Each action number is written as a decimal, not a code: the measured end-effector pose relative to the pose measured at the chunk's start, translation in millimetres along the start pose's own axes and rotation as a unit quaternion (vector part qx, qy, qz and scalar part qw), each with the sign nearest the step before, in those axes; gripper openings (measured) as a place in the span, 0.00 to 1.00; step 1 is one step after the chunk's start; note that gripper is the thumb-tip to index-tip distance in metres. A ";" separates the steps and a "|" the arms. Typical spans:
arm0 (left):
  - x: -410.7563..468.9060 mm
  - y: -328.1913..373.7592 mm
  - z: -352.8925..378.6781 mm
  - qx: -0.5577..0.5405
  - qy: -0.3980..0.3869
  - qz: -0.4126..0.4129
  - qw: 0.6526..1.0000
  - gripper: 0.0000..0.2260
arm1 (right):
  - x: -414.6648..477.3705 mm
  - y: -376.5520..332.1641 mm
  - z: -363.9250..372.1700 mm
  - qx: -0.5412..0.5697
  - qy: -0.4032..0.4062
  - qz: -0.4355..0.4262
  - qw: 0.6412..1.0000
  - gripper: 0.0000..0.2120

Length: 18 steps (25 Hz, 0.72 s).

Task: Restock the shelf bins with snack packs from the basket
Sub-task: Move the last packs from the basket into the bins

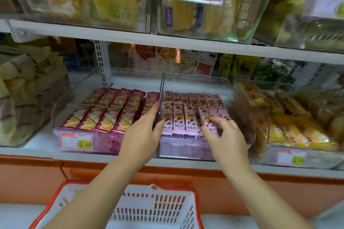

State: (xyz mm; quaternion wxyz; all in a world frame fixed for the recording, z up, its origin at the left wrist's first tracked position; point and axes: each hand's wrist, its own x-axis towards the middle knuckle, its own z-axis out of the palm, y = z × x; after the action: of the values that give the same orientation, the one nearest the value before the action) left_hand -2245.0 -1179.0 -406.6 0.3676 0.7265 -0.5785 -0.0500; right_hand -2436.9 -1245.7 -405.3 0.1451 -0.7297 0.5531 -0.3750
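Two-handed at the middle shelf (28, 152): lays the left hand (145, 134), fingers straight and together, along the clear divider (161, 89) between the maroon-and-gold stick packs (106, 111) and the pale pink snack packs (186, 115). Holds the right hand (225, 135) over the pink rows in their clear plastic bin (186, 148), fingers (221, 120) loosely curled at a front pack; too blurred to tell a true grip. Points the packs' long axes front to back, straight ahead of the right fingertips, the nearer hand. Has the white plastic basket with red rim (197, 201) below, near the body.

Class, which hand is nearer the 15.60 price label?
Left. The left hand is just right of the 15.60 price label; the right hand is farther right, over the pale pink packs.
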 end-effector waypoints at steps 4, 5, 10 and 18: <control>1.2 -5.0 2.6 0.017 0.019 0.015 1.000 0.25 | -3.3 4.8 15.0 -0.040 -0.031 -0.032 0.998 0.22; 2.2 -4.0 2.2 0.014 0.019 0.019 1.000 0.25 | -4.5 5.7 14.5 -0.047 -0.034 -0.038 0.998 0.22; -39.5 -18.5 -12.3 -0.073 0.085 0.075 0.991 0.18 | -44.9 -5.9 1.5 0.107 0.092 -0.119 0.983 0.15; -219.8 -191.3 46.9 -0.005 -0.351 -0.217 0.911 0.15 | -196.6 44.8 132.7 0.064 -0.459 0.157 0.872 0.12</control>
State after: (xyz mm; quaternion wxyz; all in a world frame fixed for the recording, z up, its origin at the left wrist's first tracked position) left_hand -2186.2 -996.9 -631.4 0.1243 0.7678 -0.4983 -0.3831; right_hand -2395.3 -1108.1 -599.3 0.4860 -0.7125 0.5062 -0.0055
